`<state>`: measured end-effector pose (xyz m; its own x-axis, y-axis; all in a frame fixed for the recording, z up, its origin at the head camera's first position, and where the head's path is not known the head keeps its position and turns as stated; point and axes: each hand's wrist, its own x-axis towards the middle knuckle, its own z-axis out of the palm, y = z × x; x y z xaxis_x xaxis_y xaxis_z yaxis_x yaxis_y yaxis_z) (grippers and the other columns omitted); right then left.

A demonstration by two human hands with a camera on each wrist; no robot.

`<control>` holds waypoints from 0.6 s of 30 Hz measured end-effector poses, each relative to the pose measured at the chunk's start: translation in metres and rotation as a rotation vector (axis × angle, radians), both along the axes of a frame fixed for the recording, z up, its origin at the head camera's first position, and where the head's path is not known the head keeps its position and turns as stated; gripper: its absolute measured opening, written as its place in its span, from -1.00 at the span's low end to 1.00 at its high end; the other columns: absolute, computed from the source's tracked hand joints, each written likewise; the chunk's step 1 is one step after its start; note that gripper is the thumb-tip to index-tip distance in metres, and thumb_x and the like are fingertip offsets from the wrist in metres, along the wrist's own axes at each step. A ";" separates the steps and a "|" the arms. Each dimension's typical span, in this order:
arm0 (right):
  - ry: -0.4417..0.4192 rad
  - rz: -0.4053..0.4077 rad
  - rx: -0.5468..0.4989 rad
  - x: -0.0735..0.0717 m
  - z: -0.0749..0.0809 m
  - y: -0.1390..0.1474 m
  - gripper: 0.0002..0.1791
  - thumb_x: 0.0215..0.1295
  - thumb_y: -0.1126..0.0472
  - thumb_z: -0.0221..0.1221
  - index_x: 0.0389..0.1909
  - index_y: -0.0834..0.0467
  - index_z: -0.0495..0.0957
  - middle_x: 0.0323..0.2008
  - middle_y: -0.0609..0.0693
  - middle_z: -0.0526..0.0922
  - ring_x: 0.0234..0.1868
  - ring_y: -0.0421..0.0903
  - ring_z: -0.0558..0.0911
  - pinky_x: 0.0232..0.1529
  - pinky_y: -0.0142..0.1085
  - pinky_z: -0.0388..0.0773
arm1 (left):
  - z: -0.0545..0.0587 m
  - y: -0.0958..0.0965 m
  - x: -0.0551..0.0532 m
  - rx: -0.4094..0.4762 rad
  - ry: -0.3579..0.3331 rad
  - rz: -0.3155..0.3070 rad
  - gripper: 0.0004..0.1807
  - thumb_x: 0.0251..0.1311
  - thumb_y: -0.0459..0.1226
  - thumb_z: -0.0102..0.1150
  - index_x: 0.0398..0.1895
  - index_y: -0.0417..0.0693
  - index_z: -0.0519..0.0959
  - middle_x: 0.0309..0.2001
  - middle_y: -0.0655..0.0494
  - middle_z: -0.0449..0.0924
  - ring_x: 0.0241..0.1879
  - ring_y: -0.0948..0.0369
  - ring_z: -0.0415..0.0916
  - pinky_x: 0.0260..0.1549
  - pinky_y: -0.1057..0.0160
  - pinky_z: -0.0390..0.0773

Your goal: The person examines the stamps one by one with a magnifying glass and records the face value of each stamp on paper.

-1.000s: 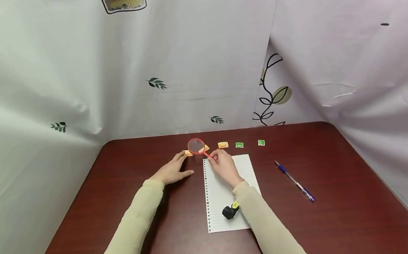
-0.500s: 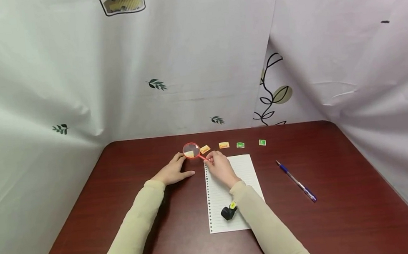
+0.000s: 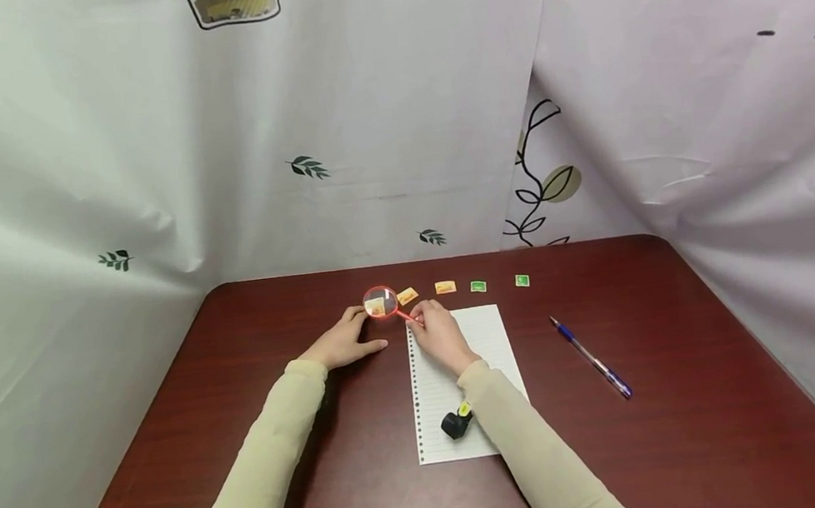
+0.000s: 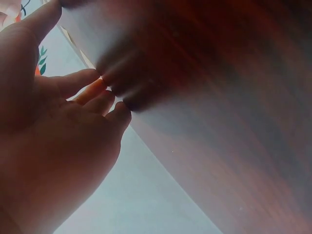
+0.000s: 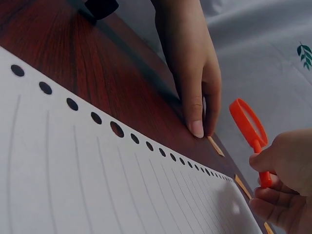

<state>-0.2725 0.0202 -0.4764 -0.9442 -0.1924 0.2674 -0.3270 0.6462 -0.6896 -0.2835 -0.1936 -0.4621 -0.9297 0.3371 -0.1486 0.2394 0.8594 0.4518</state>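
Note:
My right hand point(image 3: 441, 338) pinches the handle of a red-rimmed magnifying glass point(image 5: 258, 148) between thumb and fingers. In the head view its round lens is over the leftmost orange stamp-like slip point(image 3: 376, 307), which shows through it. My left hand point(image 3: 340, 346) rests on the table with fingers spread, its fingertips at that slip's left edge. Just right of the lens lies a tilted orange slip point(image 3: 408, 296), then another orange slip point(image 3: 445, 287). Two green slips point(image 3: 478, 286) continue the row. In the left wrist view, the left fingertips point(image 4: 124, 108) touch the tabletop.
A lined, punched sheet of paper point(image 3: 439, 401) lies under my right forearm. A blue pen point(image 3: 591, 357) lies to its right on the dark red table point(image 3: 698, 422). By the right wrist is a small black device point(image 3: 457, 425). Pale printed cloth point(image 3: 390, 105) hangs around the table.
My right hand has moved the magnifying glass slightly left and down, from between the two leftmost orange slips to over the leftmost one. My left hand has stayed in place.

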 end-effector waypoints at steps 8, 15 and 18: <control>-0.009 0.002 0.020 0.000 -0.001 0.000 -0.86 0.40 0.24 0.26 -0.17 0.25 0.60 -0.34 -0.01 0.50 -0.34 -0.12 0.50 -0.27 -0.28 0.48 | -0.002 -0.001 0.001 0.001 0.002 0.010 -0.05 0.31 0.12 0.24 0.53 -0.31 0.15 0.47 -0.21 0.12 0.38 -0.08 0.29 0.33 -0.10 0.31; 0.002 0.005 0.023 0.001 -0.003 0.000 -0.86 0.39 0.25 0.26 -0.19 0.27 0.60 -0.34 0.02 0.52 -0.32 -0.11 0.53 -0.24 -0.26 0.50 | -0.003 -0.001 0.001 0.017 0.002 0.007 -0.06 0.31 0.11 0.25 0.53 -0.30 0.17 0.46 -0.20 0.14 0.39 -0.07 0.29 0.33 -0.09 0.32; 0.010 -0.002 0.019 0.001 -0.002 0.000 -0.86 0.39 0.25 0.26 -0.18 0.27 0.60 -0.34 0.01 0.51 -0.33 -0.11 0.52 -0.26 -0.27 0.49 | -0.001 0.000 0.001 0.018 0.005 0.006 -0.07 0.31 0.10 0.26 0.53 -0.29 0.18 0.46 -0.19 0.14 0.38 -0.06 0.30 0.34 -0.08 0.32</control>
<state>-0.2718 0.0203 -0.4788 -0.9418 -0.1955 0.2734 -0.3326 0.6598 -0.6738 -0.2825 -0.1941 -0.4634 -0.9326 0.3336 -0.1377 0.2362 0.8527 0.4660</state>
